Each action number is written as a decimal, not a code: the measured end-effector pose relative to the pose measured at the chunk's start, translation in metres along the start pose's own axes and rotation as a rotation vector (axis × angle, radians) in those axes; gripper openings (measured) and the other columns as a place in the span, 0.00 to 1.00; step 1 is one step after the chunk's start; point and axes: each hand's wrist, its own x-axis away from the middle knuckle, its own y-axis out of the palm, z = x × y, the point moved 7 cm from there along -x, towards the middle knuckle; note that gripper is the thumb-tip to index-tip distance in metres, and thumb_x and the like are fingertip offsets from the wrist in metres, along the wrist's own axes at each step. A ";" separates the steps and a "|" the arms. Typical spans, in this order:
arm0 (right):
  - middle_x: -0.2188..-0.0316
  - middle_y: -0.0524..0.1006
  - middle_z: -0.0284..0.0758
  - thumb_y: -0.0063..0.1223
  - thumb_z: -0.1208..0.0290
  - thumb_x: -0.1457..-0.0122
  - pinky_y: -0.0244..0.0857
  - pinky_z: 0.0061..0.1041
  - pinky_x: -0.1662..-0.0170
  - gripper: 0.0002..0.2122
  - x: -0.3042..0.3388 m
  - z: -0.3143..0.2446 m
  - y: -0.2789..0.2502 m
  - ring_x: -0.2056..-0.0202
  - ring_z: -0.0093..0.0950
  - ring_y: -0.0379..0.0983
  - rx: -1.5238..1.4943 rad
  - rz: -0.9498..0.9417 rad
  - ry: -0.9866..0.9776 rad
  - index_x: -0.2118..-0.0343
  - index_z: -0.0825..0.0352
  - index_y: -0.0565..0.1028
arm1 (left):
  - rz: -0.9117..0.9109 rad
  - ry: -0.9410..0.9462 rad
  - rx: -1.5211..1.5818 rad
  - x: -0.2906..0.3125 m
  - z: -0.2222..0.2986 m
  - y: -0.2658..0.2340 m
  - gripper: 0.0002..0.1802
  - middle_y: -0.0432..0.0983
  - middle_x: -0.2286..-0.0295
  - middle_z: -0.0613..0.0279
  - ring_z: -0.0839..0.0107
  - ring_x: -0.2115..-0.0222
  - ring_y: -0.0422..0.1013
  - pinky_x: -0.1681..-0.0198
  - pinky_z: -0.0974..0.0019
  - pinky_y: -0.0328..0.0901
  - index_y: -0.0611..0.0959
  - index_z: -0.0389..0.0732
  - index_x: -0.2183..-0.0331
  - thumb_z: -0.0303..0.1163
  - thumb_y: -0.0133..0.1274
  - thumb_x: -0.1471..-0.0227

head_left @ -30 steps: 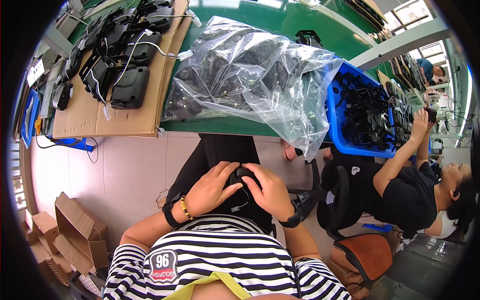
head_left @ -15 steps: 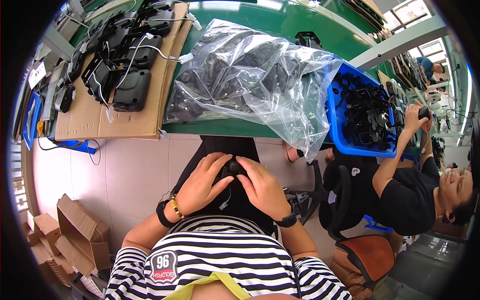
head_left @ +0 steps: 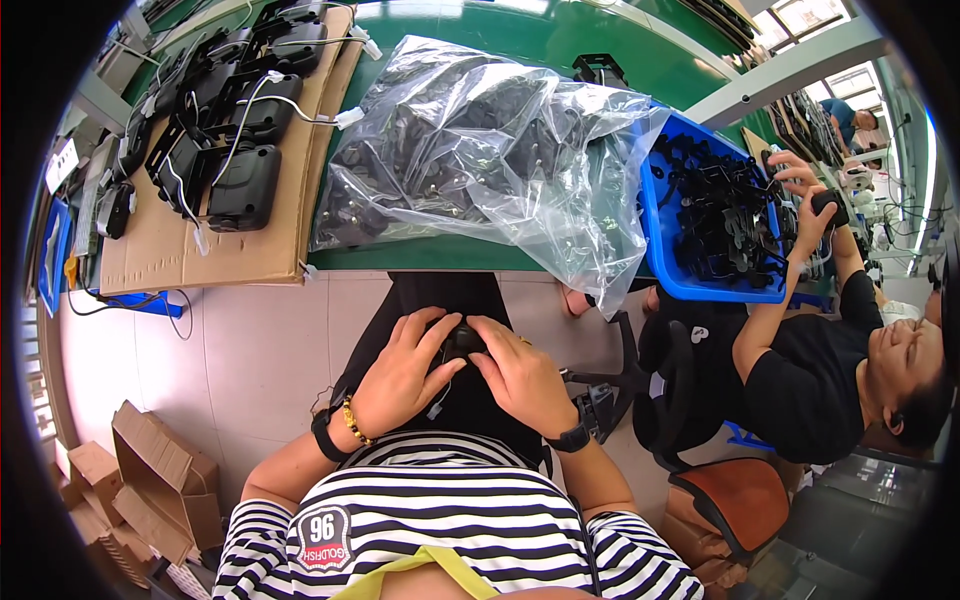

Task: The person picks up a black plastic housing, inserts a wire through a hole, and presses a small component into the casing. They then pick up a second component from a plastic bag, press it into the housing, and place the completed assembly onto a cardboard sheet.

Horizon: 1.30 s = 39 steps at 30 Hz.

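Observation:
Above my lap, a small black plastic device (head_left: 463, 342) is held between both hands, with a short white cable and plug (head_left: 436, 408) hanging below it. My left hand (head_left: 405, 362) is closed on its left side, thumb and fingers against it. From the other side my right hand (head_left: 515, 372) grips it, fingertips along its top and right edge. The fingers cover much of the device, so its exact kind is hidden. It looks similar to the black housings with white cables (head_left: 245, 188) lying on the cardboard at the left of the bench.
A clear plastic bag of black parts (head_left: 450, 150) lies on the green bench (head_left: 480, 28). Right of it stands a blue bin (head_left: 655, 235) full of black brackets. A cardboard sheet (head_left: 200, 268) bears the housings. A co-worker (head_left: 810, 380) sits at the right; cardboard boxes (head_left: 150, 470) are lower left.
My hands stay on the device with hardly any shift. The bench and its contents sit slightly further left in view. The co-worker's hands have moved apart around a black part.

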 end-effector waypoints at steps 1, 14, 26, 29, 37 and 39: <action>0.49 0.79 0.45 0.58 0.72 0.36 0.74 0.38 0.54 0.20 0.000 0.000 0.002 0.55 0.46 0.79 0.013 0.013 -0.001 0.42 0.68 0.71 | 0.008 -0.007 0.000 0.001 0.000 0.001 0.32 0.66 0.44 0.45 0.45 0.46 0.66 0.44 0.51 0.67 0.71 0.39 0.39 0.36 0.60 0.41; 0.48 0.77 0.44 0.58 0.72 0.35 0.75 0.35 0.56 0.18 -0.001 0.006 0.000 0.57 0.44 0.80 -0.164 0.039 0.001 0.44 0.69 0.71 | 0.023 0.021 0.028 0.005 -0.001 0.006 0.32 0.66 0.44 0.44 0.43 0.46 0.66 0.42 0.50 0.65 0.71 0.37 0.39 0.33 0.61 0.42; 0.50 0.77 0.46 0.59 0.72 0.36 0.75 0.37 0.56 0.18 -0.001 0.009 0.004 0.56 0.47 0.78 -0.195 0.051 -0.008 0.45 0.70 0.71 | 0.006 -0.002 0.065 0.008 -0.009 0.008 0.30 0.65 0.41 0.41 0.42 0.42 0.65 0.37 0.52 0.61 0.67 0.36 0.38 0.29 0.54 0.38; 0.50 0.76 0.46 0.59 0.72 0.36 0.75 0.37 0.56 0.18 -0.002 0.007 0.007 0.57 0.47 0.78 -0.130 0.089 -0.023 0.45 0.70 0.71 | 0.001 -0.032 0.088 0.005 -0.012 0.009 0.29 0.65 0.41 0.41 0.42 0.42 0.65 0.37 0.52 0.61 0.67 0.36 0.38 0.29 0.54 0.38; 0.51 0.76 0.46 0.58 0.70 0.36 0.75 0.37 0.58 0.18 0.000 0.007 0.004 0.58 0.46 0.79 -0.172 0.064 -0.014 0.46 0.71 0.71 | 0.023 0.016 0.067 0.008 -0.010 0.009 0.30 0.66 0.43 0.41 0.42 0.45 0.67 0.40 0.51 0.64 0.68 0.36 0.38 0.32 0.56 0.38; 0.52 0.76 0.46 0.57 0.69 0.35 0.74 0.38 0.60 0.17 0.000 0.008 0.007 0.60 0.46 0.79 -0.109 0.093 -0.016 0.48 0.72 0.70 | 0.026 0.013 0.055 0.007 -0.009 0.010 0.30 0.66 0.43 0.41 0.42 0.45 0.67 0.40 0.51 0.64 0.68 0.36 0.38 0.32 0.56 0.38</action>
